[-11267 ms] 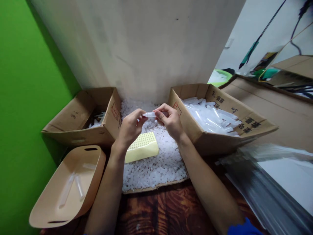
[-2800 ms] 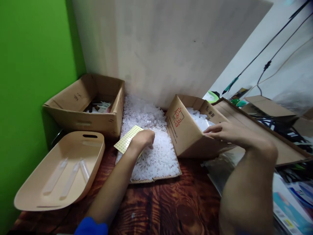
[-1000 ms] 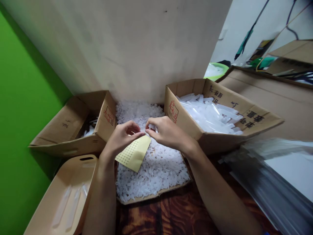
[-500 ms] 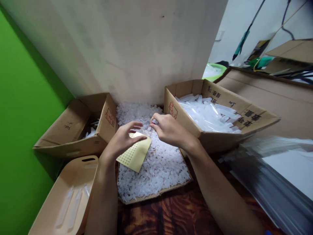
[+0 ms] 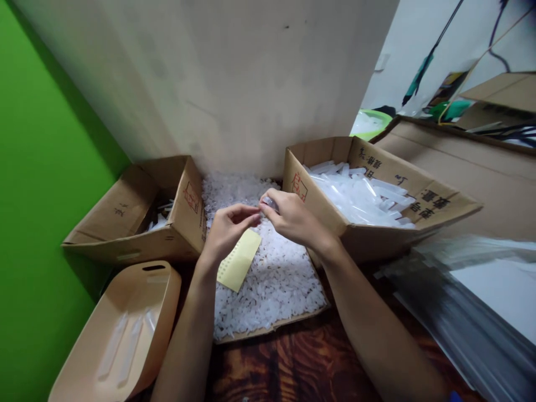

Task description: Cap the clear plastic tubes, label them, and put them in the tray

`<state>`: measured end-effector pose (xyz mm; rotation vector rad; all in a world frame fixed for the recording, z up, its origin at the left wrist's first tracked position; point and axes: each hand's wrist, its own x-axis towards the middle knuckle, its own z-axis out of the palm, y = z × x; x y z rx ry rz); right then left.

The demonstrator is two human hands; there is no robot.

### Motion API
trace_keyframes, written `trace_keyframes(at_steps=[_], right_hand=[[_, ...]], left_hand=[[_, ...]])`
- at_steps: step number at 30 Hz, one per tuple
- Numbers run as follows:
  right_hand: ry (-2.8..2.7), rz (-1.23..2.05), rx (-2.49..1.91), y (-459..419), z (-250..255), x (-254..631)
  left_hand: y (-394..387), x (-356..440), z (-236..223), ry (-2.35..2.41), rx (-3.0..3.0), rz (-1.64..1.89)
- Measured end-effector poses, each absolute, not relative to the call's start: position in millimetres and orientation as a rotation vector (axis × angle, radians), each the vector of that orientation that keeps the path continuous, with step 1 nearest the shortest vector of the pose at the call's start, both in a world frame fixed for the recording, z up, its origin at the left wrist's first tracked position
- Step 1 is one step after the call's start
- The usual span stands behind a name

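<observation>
Both hands (image 5: 228, 229) (image 5: 291, 218) — between carton edges (image 5: 190, 215) (image 5: 317, 191)

Right hand (image 5: 290, 215) holds clear piece (image 5: 269, 202); left hand (image 5: 226, 228) alongside.

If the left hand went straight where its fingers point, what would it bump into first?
Probably the right hand, with something clear in its grip. It sits just ahead of the left hand, though I can't tell whether they already touch.
</observation>
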<state>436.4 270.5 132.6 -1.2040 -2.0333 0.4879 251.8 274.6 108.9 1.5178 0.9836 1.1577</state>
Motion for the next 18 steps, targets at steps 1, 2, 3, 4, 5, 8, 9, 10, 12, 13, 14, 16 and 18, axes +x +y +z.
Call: trace_keyframes(at_steps=[1, 2, 3, 4, 5, 8, 9, 10, 12, 13, 14, 16, 18], right_hand=[[-2.038, 0.481, -1.170, 271, 133, 437], [-2.056, 0.482, -1.130, 271, 133, 437], [-2.076, 0.489, -1.089, 271, 132, 437], [-2.091, 0.499, -1.051, 271, 132, 437], [-2.098, 0.506, -1.019, 271, 131, 436], [-2.113, 0.484, -0.941, 270, 131, 435], [-2.121, 0.472, -0.914, 270, 132, 435], [-2.125, 0.467, -0.891, 269, 133, 435], [-2.089, 0.501, -0.867, 267, 135, 435], [-2.046, 0.546, -0.872, 266, 136, 435], [-1.993, 0.597, -0.887, 265, 137, 435], [-1.885, 0.676, -0.916, 263, 138, 434], [-1.806, 0.696, -0.927, 261, 139, 433]], left_hand=[[274, 250, 111, 0.981, 1.485, 1.217], [274, 249, 114, 0.979, 1.454, 1.274], [273, 247, 117, 0.979, 1.431, 1.320], [271, 245, 120, 0.987, 1.420, 1.353], [270, 243, 122, 1.001, 1.425, 1.375], [267, 240, 126, 1.042, 1.520, 1.421], [267, 239, 127, 1.037, 1.569, 1.438], [266, 239, 128, 1.024, 1.617, 1.456], [264, 239, 129, 1.004, 1.690, 1.465], [263, 238, 130, 1.011, 1.708, 1.459], [262, 238, 132, 1.032, 1.714, 1.454], [259, 236, 136, 1.091, 1.710, 1.453], [257, 234, 139, 1.130, 1.718, 1.462]])
